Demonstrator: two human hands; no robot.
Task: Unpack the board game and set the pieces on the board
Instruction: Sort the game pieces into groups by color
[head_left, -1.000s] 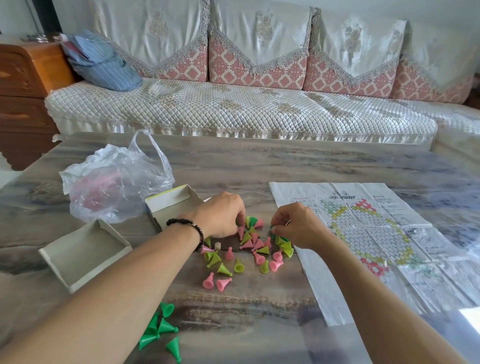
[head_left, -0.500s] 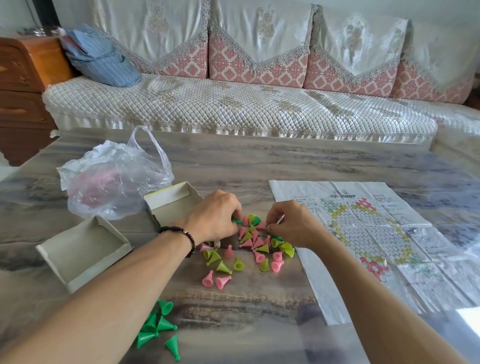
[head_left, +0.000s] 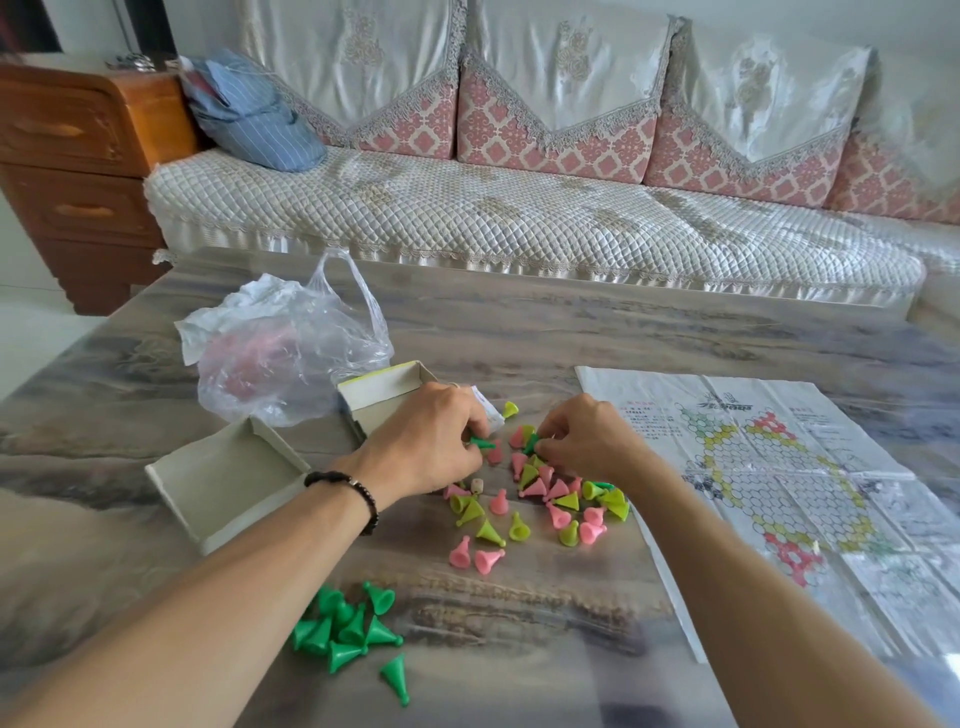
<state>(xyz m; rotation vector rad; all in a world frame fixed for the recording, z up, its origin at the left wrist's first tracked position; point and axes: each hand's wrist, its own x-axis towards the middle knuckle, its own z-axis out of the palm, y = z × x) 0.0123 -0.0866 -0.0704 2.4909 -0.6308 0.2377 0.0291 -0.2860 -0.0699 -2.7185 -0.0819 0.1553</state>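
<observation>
A mixed heap of pink and yellow-green cone pieces (head_left: 540, 499) lies on the table between my hands. My left hand (head_left: 431, 441) pinches a dark green piece (head_left: 483, 443) at the heap's left edge. My right hand (head_left: 587, 441) pinches another dark green piece (head_left: 532, 444) at the heap's top. A separate pile of dark green pieces (head_left: 348, 629) lies near the front, by my left forearm. The paper board (head_left: 769, 483) with its hexagon grid lies unfolded at the right. A small die (head_left: 477, 485) sits among the pieces.
Two open halves of the game box (head_left: 223, 478) (head_left: 384, 395) lie left of the heap. A clear plastic bag (head_left: 280, 348) sits behind them. A sofa (head_left: 519, 218) runs along the table's far edge, and a wooden cabinet (head_left: 78, 171) stands at the far left.
Both hands have stayed over the heap. A dark green piece now shows in the left fingers, and the view has shifted slightly.
</observation>
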